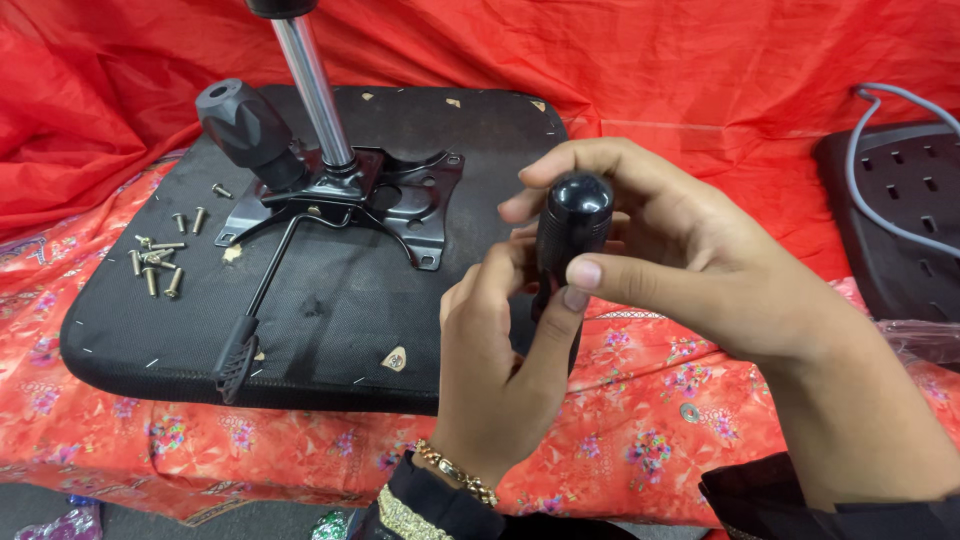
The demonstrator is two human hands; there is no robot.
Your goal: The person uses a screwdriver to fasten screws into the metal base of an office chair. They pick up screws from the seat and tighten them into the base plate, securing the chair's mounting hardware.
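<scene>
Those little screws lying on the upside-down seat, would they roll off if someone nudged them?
The screws would probably roll only in short curves, since their heads are wider than their shanks. The seat looks like rough fabric, which should slow them. They look small and light, so a slight knock would likely scatter the pile.

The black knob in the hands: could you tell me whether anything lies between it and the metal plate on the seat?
Nothing visible does. Both the left hand and right hand hold the black knob, and only bare seat fabric lies between it and the metal plate.
</scene>
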